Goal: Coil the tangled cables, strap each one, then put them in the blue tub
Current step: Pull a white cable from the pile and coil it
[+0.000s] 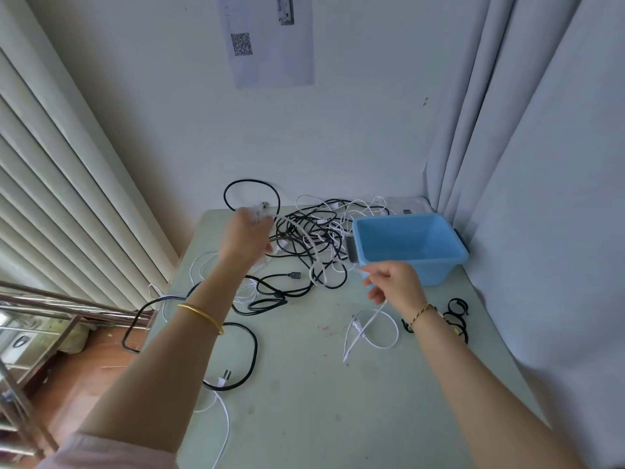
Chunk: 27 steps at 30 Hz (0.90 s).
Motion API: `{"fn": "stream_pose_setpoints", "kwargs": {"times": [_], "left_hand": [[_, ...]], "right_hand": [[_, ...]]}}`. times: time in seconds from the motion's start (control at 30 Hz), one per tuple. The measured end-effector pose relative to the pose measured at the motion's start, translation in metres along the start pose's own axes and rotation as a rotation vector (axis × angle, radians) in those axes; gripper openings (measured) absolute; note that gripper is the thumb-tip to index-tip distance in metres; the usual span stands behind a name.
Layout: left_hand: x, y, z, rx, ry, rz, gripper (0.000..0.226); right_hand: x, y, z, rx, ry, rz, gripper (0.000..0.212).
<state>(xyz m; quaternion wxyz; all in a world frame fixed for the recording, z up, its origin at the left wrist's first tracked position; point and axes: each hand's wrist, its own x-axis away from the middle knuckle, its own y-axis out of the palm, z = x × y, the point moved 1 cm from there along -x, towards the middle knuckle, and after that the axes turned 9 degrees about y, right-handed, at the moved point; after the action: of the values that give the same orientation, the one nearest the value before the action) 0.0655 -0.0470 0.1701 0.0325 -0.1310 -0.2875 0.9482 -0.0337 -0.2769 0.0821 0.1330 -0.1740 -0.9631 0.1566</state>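
A tangle of black and white cables (pixel 314 238) lies at the far middle of the pale green table (pixel 304 384). My left hand (pixel 245 236) is raised over its left side and grips a white cable near one end. That white cable (pixel 313 242) arcs to my right hand (pixel 394 282), which pinches it in front of the blue tub (pixel 409 245). Below my right hand the cable drops into a loose white loop (pixel 372 328) on the table. The tub holds nothing. Black straps (pixel 456 313) lie by my right wrist.
A thick black cable with a plug (pixel 236 360) loops over the table's left edge toward the floor. A metal rack (pixel 37 319) stands at the left. Curtains hang at both sides, and a wall with a paper sheet (pixel 270 38) stands behind.
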Motion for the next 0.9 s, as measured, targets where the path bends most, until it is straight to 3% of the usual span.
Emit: {"fn": "stream_pose_setpoints", "kwargs": {"times": [0.1, 0.17, 0.3, 0.37, 0.47, 0.57, 0.67, 0.9], "left_hand": [[-0.006, -0.014, 0.001, 0.126, -0.043, 0.167, 0.029], [-0.008, -0.018, 0.003, 0.137, -0.040, 0.193, 0.029], [0.001, -0.010, 0.010, 0.070, -0.006, -0.049, 0.032], [0.008, -0.001, 0.014, -0.060, 0.051, -0.196, 0.031], [0.014, 0.010, 0.019, -0.181, 0.100, -0.316, 0.027], [0.015, 0.019, 0.024, -0.205, 0.104, -0.353, 0.024], [0.016, 0.022, 0.029, -0.208, 0.109, -0.359, 0.023], [0.024, 0.022, 0.029, -0.086, 0.032, -0.555, 0.021]], "right_hand": [[-0.001, 0.008, 0.053, 0.254, 0.212, -0.075, 0.023], [0.001, 0.016, 0.081, 0.542, 0.282, -0.172, 0.026], [0.004, 0.029, 0.070, 0.960, 0.245, -0.154, 0.022], [0.004, 0.030, 0.043, 0.887, 0.123, -0.048, 0.031], [0.010, 0.027, -0.009, 0.378, -0.111, 0.095, 0.035], [0.022, 0.031, -0.053, -0.142, -0.058, -0.124, 0.023], [0.029, 0.035, -0.068, -0.056, -0.115, -0.226, 0.023], [0.013, 0.024, -0.077, -0.086, -0.429, 0.112, 0.007]]}}
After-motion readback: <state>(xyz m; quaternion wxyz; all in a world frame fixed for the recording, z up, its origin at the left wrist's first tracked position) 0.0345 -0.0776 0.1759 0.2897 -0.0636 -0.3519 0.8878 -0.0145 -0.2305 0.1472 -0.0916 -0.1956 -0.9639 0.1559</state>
